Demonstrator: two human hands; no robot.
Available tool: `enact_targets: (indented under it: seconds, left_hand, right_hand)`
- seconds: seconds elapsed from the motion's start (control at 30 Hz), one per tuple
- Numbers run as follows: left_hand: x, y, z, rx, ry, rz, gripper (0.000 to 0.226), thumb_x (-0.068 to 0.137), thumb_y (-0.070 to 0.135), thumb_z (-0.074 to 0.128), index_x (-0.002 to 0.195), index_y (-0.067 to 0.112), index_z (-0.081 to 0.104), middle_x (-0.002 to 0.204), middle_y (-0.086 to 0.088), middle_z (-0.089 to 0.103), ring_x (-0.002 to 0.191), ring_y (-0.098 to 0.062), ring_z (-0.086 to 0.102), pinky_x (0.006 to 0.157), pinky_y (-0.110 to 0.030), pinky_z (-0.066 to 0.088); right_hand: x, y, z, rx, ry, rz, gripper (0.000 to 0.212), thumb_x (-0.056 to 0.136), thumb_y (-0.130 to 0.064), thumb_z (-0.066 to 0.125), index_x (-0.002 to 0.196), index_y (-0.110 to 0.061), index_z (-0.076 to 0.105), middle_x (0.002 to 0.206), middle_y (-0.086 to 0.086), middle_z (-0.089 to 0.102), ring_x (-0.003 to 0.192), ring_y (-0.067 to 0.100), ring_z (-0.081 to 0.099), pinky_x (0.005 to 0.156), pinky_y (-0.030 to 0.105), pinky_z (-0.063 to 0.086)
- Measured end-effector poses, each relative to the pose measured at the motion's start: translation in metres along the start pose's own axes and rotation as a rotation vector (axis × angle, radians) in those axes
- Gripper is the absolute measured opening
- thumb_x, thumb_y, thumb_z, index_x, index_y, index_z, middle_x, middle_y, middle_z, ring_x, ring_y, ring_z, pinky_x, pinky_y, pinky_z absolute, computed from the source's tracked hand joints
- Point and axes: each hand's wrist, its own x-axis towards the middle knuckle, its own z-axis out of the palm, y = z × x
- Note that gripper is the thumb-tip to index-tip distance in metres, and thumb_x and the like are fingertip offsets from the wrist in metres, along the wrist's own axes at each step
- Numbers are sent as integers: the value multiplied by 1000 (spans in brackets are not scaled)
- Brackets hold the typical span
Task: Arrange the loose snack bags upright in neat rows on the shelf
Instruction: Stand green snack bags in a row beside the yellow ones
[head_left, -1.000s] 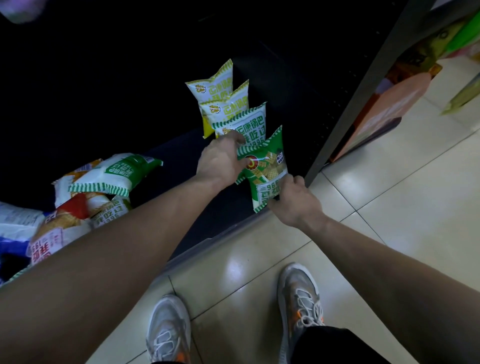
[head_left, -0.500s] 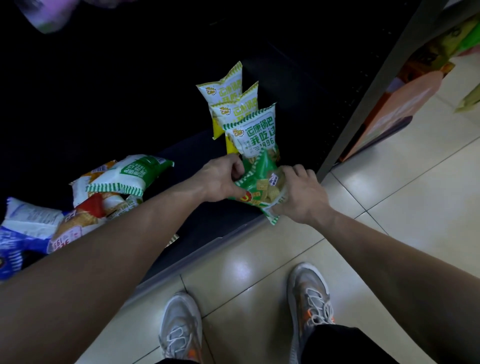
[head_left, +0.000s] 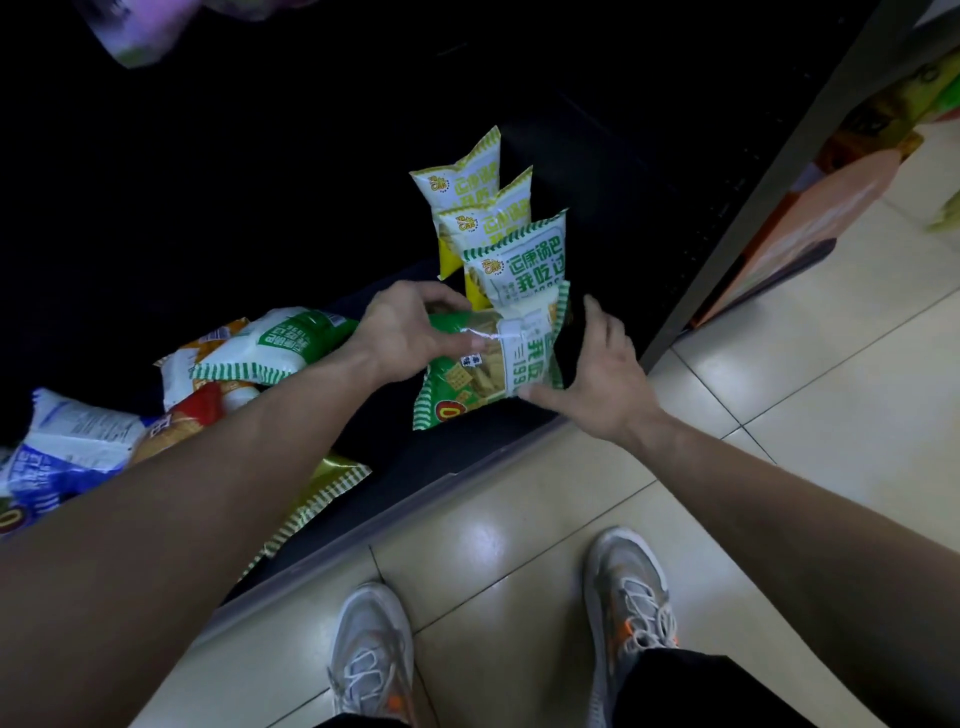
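Note:
A green snack bag (head_left: 483, 364) lies on its side at the front of the dark bottom shelf (head_left: 467, 447), just before a row of upright bags. My left hand (head_left: 405, 327) grips its upper left end, fingers curled over the top edge. My right hand (head_left: 597, 379) is spread, with the thumb touching the bag's right lower corner and the fingers straight beside it. Behind stand three upright bags: a green-striped one (head_left: 519, 260) and two yellow-striped ones (head_left: 467, 182).
A loose heap of bags (head_left: 244, 358) lies on the shelf to the left, with blue bags (head_left: 62, 447) at the far left. A dark shelf upright (head_left: 727, 249) rises on the right. My two shoes (head_left: 374, 649) stand on the tiled floor.
The green bag has turned from upright to lying sideways. My right hand has let go of its grip and opened beside it. My left hand has shifted onto the bag's upper end.

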Motion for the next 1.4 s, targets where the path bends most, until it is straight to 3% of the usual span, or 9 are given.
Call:
enact_targets:
  seconds: [0.17, 0.33, 0.5, 0.6, 0.7, 0.8, 0.93, 1.13, 1.4]
  left_hand:
    - [-10, -13, -2, -224, -31, 1, 42, 69, 19, 88, 106, 22, 69, 102, 5, 68, 92, 0, 65, 77, -15, 51]
    - [-14, -29, 0, -91, -230, 6, 54, 66, 14, 90, 111, 24, 62, 110, 2, 66, 102, -13, 63, 89, -27, 53]
    - [-9, -12, 4, -57, -188, 47, 79, 50, 46, 92, 120, 39, 57, 112, 8, 64, 105, -12, 62, 91, -32, 53]
    - [-9, 11, 8, 10, -122, 117, 71, 60, 36, 92, 121, 39, 56, 110, 14, 64, 98, -5, 64, 83, -22, 52]
    - [-9, 22, 17, 242, -141, 169, 59, 65, 39, 89, 118, 36, 62, 111, 12, 66, 99, -6, 63, 86, -25, 52]
    - [-3, 25, 24, 394, -172, 149, 56, 75, 38, 83, 126, 26, 63, 117, 6, 66, 97, -7, 59, 81, -20, 45]
    - [5, 29, 32, 248, 1, 87, 60, 77, 36, 82, 131, 19, 62, 132, 1, 62, 117, -12, 57, 92, -15, 38]
    - [26, 49, 60, 145, 146, 51, 62, 80, 37, 79, 135, 17, 58, 132, -4, 61, 112, -12, 58, 87, -14, 38]
    - [38, 59, 87, 289, 142, 86, 54, 88, 39, 70, 135, 16, 56, 122, -10, 65, 109, -25, 62, 85, -29, 50]
  right_hand:
    - [-1, -6, -5, 313, -171, -4, 71, 73, -47, 85, 128, -32, 43, 122, -11, 60, 112, 11, 58, 84, 27, 43]
    - [8, -10, -14, 138, -149, -85, 94, 56, -48, 94, 136, -28, 50, 120, -6, 45, 111, 13, 50, 91, 25, 39]
    - [14, -23, -29, -199, -160, -229, 101, 54, -43, 93, 143, -33, 46, 132, -6, 41, 123, 17, 47, 101, 30, 40]
    - [16, -32, -29, -343, -159, -268, 102, 57, -45, 90, 146, -36, 43, 140, -3, 42, 127, 21, 47, 104, 39, 41]
    - [17, -34, -29, -459, -144, -298, 98, 59, -46, 88, 146, -37, 42, 139, -3, 45, 126, 22, 49, 102, 41, 40]
    - [11, -24, -31, -333, -103, -261, 102, 64, -36, 88, 151, -32, 33, 139, -1, 45, 125, 23, 50, 100, 40, 44]
    - [3, 1, -33, -51, 41, -45, 112, 73, -41, 82, 157, -28, 9, 145, 6, 41, 121, 24, 54, 95, 44, 50]
    - [-1, 41, -34, -184, -53, 134, 78, 85, -47, 69, 149, -19, 35, 136, 8, 51, 123, 28, 54, 99, 40, 47]
    - [-2, 46, -25, -250, -216, 145, 60, 85, -44, 65, 137, -21, 46, 124, 4, 47, 116, 29, 55, 93, 43, 50]
